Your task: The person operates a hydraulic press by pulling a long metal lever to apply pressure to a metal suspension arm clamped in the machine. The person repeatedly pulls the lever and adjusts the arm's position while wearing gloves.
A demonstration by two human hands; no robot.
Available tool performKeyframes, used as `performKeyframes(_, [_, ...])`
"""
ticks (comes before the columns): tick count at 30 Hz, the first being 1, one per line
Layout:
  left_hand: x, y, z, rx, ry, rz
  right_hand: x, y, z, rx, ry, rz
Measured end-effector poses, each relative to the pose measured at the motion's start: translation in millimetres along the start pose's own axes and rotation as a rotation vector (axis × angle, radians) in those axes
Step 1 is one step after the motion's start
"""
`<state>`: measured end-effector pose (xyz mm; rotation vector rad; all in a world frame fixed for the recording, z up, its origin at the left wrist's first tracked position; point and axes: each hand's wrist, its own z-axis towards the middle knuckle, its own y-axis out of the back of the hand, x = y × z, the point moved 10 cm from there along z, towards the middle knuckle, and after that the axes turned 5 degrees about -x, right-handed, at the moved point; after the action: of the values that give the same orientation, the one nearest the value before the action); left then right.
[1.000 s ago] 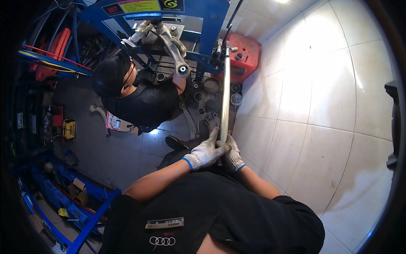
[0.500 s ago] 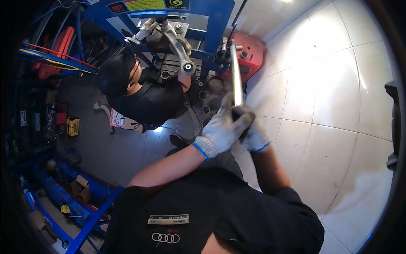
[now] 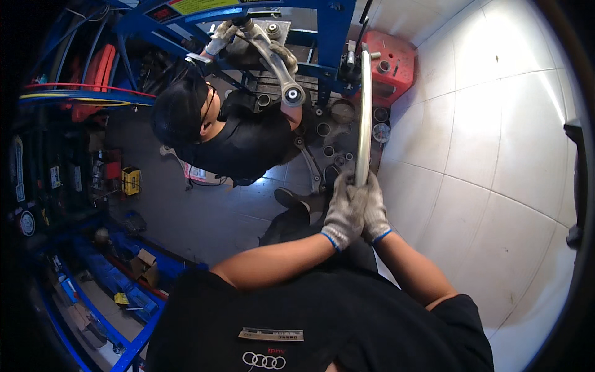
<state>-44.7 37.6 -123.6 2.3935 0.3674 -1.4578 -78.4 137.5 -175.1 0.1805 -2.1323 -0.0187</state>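
A long, silvery metal lever bar (image 3: 366,118) runs from the pump of a blue shop press toward me. Its near end is wrapped by both my gloved hands: my left hand (image 3: 344,214) is closed on it from the left, my right hand (image 3: 374,209) from the right. They press together and hide the end of the bar. At the press, a co-worker's gloved hands (image 3: 221,38) steady a metal suspension control arm (image 3: 273,60) with a round bushing (image 3: 293,94) at its near end.
The blue press frame (image 3: 335,46) stands ahead, beside a red metal housing (image 3: 396,59). A crouching co-worker (image 3: 242,146) is ahead and left. Metal rings (image 3: 323,129) and another control arm (image 3: 310,164) lie on the floor. A tiled wall (image 3: 471,142) rises on the right.
My hands have closed together round the bar's near end, covering the dark grip seen between them before. The view has shifted, and the co-worker still holds the control arm.
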Motion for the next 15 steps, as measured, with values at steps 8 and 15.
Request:
performKeyframes(8, [170.4, -27.7, 57.0, 0.357, 0.191, 0.657, -163.2, 11.8, 50.2, -0.197, -0.201, -0.600])
performKeyframes(15, [179.8, -17.1, 71.9, 0.422, 0.431, 0.701, -236.3, 15.5, 76.8, -0.138, -0.286, -0.685])
